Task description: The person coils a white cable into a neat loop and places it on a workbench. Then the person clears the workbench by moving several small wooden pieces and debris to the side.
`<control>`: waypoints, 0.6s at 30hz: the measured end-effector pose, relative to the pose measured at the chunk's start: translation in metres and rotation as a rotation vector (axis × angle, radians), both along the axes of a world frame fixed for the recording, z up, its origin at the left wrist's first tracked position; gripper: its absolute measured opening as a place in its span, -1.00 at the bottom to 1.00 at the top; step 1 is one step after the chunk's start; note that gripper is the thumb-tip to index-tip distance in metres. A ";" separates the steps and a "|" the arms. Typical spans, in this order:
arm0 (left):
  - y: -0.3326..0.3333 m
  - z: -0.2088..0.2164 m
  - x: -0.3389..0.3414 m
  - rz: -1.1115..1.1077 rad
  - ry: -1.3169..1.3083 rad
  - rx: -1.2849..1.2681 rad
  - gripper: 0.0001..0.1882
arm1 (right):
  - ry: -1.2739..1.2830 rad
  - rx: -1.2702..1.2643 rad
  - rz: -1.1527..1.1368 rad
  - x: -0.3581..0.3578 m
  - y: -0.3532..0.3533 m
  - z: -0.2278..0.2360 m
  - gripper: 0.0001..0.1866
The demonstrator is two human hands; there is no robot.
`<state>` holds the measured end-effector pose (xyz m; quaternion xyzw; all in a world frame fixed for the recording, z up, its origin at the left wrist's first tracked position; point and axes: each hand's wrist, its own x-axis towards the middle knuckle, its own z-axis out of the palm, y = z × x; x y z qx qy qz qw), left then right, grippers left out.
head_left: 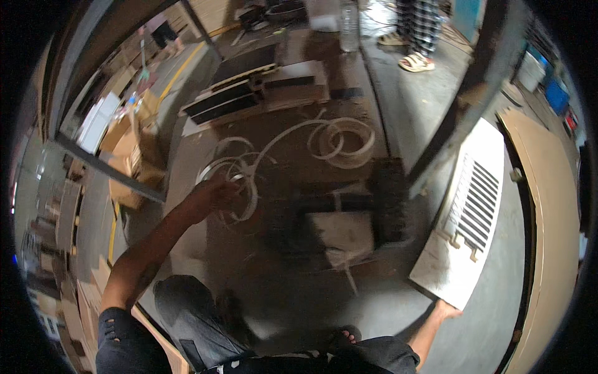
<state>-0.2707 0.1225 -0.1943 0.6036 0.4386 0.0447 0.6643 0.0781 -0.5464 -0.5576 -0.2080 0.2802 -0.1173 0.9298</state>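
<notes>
My left hand [219, 194] reaches in among loose coils of thin white strip [251, 202] on the brown work surface. It is dark and blurred, so I cannot see whether its fingers close on the strip. At the lower right, my right hand [446, 310] grips the near edge of a long white panel [445, 262]. The panel stands tilted beside the surface and has a row of dark slots and a small brass-coloured fitting. A second coil of pale strip [352, 144] lies farther back, joined in view by a curving length of strip.
Dark-faced boards [223, 106] are stacked at the far end of the surface. A metal post [458, 106] rises on the right, with a large brown sheet [548, 237] beyond. Cardboard boxes [134, 146] stand at left. Another person's sandalled feet [416, 61] are at the back right.
</notes>
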 end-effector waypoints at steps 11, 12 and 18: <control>0.045 -0.033 0.085 -0.439 -0.007 0.611 -0.51 | 0.521 -0.623 0.404 0.038 -0.099 0.039 -0.63; 0.054 -0.049 0.091 -0.459 -0.157 0.712 -0.54 | 0.562 -0.711 0.409 0.042 -0.100 0.045 -0.63; 0.066 -0.075 0.236 -0.563 -0.323 0.860 -0.72 | 0.654 -1.127 0.393 0.060 -0.131 0.134 -0.64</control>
